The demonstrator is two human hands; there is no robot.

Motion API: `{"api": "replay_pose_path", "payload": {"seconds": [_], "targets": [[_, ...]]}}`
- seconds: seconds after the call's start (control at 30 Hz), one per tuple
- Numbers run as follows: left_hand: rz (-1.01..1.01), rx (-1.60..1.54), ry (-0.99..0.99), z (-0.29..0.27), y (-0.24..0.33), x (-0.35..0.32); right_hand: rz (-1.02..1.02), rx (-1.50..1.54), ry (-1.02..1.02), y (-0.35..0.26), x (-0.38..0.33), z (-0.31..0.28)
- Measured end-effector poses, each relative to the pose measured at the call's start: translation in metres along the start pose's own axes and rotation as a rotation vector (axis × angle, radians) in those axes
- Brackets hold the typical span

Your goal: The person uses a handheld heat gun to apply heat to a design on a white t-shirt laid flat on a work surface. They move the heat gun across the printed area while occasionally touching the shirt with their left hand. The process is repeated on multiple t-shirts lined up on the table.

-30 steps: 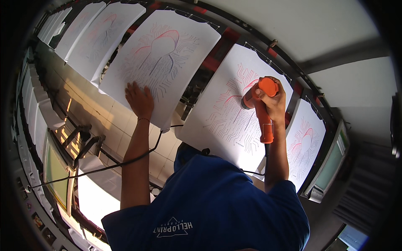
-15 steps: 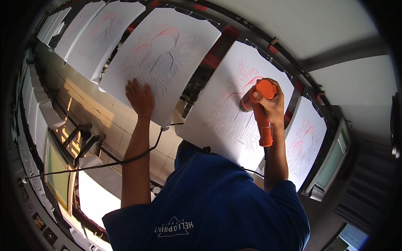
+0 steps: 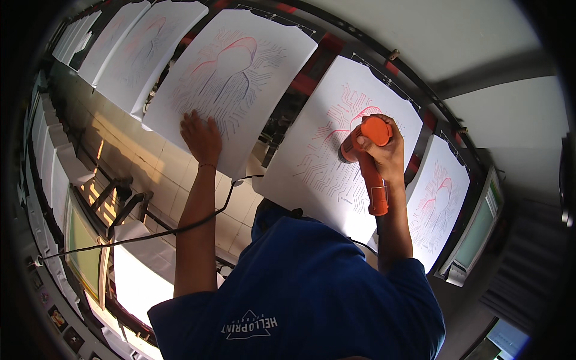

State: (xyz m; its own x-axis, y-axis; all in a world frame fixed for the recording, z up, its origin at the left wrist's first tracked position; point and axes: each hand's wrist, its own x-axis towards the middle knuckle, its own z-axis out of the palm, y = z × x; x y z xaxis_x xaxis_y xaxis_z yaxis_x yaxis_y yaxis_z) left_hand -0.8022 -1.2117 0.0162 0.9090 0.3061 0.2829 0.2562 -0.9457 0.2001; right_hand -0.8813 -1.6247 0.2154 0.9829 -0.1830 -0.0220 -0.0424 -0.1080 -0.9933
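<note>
My right hand (image 3: 389, 155) grips an orange heat gun (image 3: 373, 162) by its handle. Its nozzle points at a white sheet (image 3: 324, 180) printed with a red and grey circuit-like design, close to the print's centre. My left hand (image 3: 201, 138) lies flat, fingers spread, on the lower part of the neighbouring white printed sheet (image 3: 240, 66) to the left. Both arms reach up from my blue shirt (image 3: 312, 294).
More printed sheets line the row at the far left (image 3: 138, 48) and at the right (image 3: 438, 204). A black cable (image 3: 150, 234) runs from under the sheets off to the left. Framed screens (image 3: 84, 240) stand along the left edge, another (image 3: 477, 234) at the right.
The heat gun's nozzle has drifted slightly left and down over the print. My left hand stays pressed on its sheet.
</note>
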Motion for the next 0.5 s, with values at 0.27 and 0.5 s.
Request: {"api": "replay_pose_path", "payload": {"seconds": [0.27,0.5], "targets": [[-0.012,0.020,0.005,0.000,0.001,0.003,-0.053,0.064,-0.094,0.005,0.005,0.025],[0.019,0.015,0.035,0.002,-0.001,0.000,0.032,0.067,-0.089,-0.004,-0.013,0.015]]}}
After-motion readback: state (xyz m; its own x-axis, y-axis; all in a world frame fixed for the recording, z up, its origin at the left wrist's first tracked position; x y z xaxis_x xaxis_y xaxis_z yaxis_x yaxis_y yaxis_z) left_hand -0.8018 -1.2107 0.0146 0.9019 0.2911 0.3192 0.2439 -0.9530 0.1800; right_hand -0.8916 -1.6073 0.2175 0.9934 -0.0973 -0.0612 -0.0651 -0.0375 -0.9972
